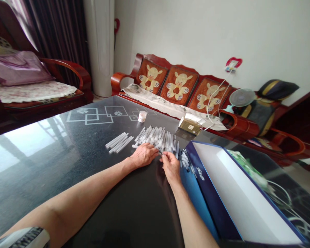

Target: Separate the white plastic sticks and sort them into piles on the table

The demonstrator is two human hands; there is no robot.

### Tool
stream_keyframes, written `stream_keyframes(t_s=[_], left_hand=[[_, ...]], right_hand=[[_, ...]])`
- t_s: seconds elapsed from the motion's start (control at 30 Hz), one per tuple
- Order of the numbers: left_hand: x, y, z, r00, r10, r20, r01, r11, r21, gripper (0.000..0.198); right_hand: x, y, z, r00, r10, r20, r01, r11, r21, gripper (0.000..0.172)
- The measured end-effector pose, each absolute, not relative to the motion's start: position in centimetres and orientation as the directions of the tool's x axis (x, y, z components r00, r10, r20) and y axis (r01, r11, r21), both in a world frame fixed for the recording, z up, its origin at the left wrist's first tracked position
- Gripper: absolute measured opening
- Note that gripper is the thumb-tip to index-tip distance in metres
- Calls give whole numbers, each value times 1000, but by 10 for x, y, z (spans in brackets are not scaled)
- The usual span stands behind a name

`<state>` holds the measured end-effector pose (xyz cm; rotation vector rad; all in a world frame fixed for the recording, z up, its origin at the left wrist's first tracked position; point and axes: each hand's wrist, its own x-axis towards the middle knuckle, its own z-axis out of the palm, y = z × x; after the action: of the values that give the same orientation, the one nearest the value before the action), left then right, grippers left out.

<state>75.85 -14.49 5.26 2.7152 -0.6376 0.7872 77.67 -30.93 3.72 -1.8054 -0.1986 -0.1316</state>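
Many thin white tubes (pixel 157 137) lie side by side on the dark glossy table (pixel 67 155). My left hand (pixel 143 155) rests on the near edge of this pile, its fingers curled over the tubes. Just to its right, my right hand (pixel 171 167) has its fingertips pinched at the tubes beside the blue box. What each hand grips is too small to make out. A smaller bunch of white tubes (pixel 119 142) lies apart to the left.
An open blue box with a white inside (pixel 237 193) lies on the table to the right. A small white jar (pixel 142 116) and a tan packet (pixel 189 124) stand behind the pile. A wooden sofa (pixel 181 86) and an armchair (pixel 36 89) border the table.
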Motion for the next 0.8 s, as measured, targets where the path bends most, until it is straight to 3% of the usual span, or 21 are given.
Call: stream_keyframes(t_s=[0.13,0.27,0.43,0.57,0.7,0.8], left_hand=[[757,-145,55,761,-345,550,-474,-874,107,32],[756,-145,56,759,-357,544,-488,-866,113,32],[756,-146,55,756,-370,540,-504,-855,119,33],[757,-147,53,747,-378,547,-516,-848,118,33],[759,-148,51,739,-387,551,-528,-841,118,32],[759,-148,51,735,-394,552,-541,-832,126,30]], right_hand=[[778,-315,40,935,-7,355,325,-385,-864,29],[783,-340,44,835,4,550,425,-640,-641,27],[790,-370,43,776,-71,627,299,-834,-464,27],[786,-363,46,750,-68,658,351,-803,-482,29],[774,-339,51,724,154,672,589,-646,-486,26],[767,-327,51,718,293,632,659,-578,-481,23]])
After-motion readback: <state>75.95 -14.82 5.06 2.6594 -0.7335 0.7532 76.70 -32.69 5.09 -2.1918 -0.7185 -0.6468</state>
